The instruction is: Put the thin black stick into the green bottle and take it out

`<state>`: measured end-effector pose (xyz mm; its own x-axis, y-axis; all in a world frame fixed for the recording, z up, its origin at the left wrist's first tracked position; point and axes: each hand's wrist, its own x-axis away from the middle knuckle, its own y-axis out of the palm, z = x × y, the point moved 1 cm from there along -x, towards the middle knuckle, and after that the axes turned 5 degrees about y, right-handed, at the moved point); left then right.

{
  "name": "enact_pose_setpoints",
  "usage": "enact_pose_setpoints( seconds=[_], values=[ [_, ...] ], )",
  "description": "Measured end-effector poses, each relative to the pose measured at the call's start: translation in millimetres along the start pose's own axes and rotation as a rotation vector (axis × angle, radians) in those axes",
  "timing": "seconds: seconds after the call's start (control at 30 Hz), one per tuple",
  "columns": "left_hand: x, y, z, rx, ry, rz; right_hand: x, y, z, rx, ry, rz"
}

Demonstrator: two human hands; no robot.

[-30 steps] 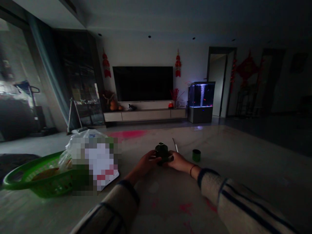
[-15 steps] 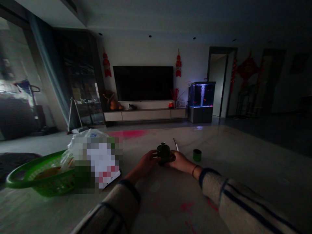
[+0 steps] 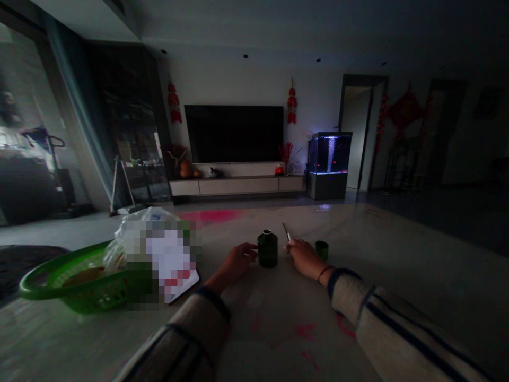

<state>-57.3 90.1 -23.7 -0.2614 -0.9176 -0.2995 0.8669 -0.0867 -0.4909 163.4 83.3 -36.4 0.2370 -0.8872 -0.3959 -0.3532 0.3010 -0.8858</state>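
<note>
My left fingers sit open, just beside the upright dark green jar on the bench, not holding it; my right fingers pinch a thin stick right of it.

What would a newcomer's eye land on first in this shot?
The blue-lit glass aquarium glows against the dark far wall, right of the large black wall-mounted television. In the left foreground, the bright green plastic basket stands out. At centre, the person's left hand and right hand sit on either side of a dark green cylindrical jar.
</note>
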Motion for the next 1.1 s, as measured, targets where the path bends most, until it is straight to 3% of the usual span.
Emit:
enact_pose_setpoints(
  seconds=[0.27,0.5,0.63,0.77,0.87,1.1],
  values=[
    [5,1.1,12,0.072,-0.058,0.010,2,-10,-13,0.117,-0.081,-0.099],
    [0,-1.2,0,0.071,-0.047,0.019,4,-16,-16,0.160,-0.054,-0.088],
    [-2,-2.1,-4,0.081,-0.074,0.012,4,-15,-18,0.260,-0.140,-0.055],
    [-3,-2.1,-3,0.082,-0.099,-0.005,3,-23,-23,0.385,-0.204,0.077],
    [-4,-2.6,-4,0.093,-0.093,-0.010,0,-32,-23,0.355,-0.178,0.225],
    [-4,-1.9,-5,0.056,-0.079,-0.015,-4,-58,-23,-0.195,-0.100,0.688]
  ],
)
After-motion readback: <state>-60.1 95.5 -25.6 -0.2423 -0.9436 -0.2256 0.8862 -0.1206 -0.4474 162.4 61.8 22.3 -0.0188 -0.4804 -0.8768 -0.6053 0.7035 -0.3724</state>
